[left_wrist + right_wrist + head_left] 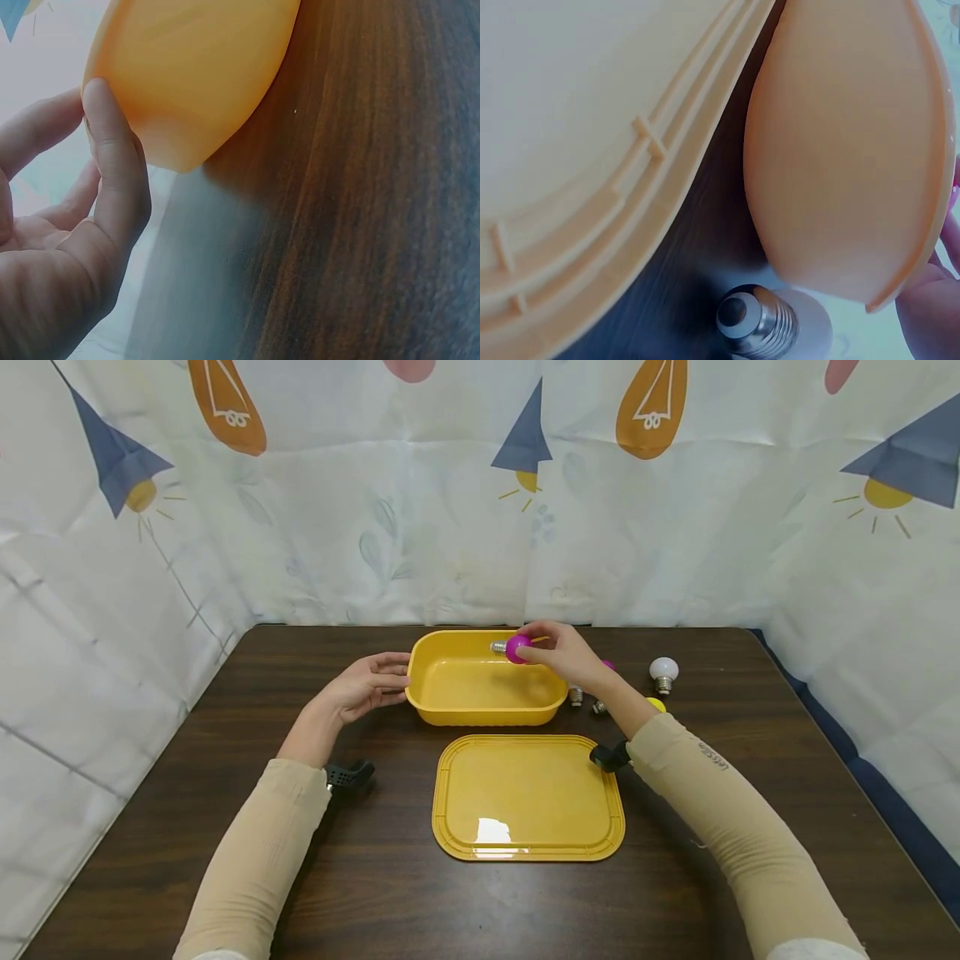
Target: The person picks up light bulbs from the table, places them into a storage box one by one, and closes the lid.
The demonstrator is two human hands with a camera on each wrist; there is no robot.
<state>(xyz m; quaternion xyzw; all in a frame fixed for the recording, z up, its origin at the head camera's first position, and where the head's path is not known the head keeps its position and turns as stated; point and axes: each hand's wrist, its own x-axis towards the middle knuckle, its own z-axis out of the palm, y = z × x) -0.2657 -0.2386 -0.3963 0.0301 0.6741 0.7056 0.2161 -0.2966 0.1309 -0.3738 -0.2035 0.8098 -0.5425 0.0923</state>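
Note:
Over the right part of a yellow plastic bin [480,717], my right hand [566,653] pinches a magenta light bulb [517,649] between thumb and fingers. The bulb lies sideways, its silver screw base pointing left. At the bin's left end, my left hand [370,685] touches the outside of the rim with its thumb and fingertips, as the left wrist view also shows at the bin wall [195,75]. In the right wrist view the bin's side hides most of the right hand [928,304].
A yellow lid [528,797] lies flat in front of the bin. Right of the bin are a white bulb [663,670], a yellow bulb [656,703] and other bulbs partly hidden by the right arm. A bulb's screw base [757,322] shows beside the bin.

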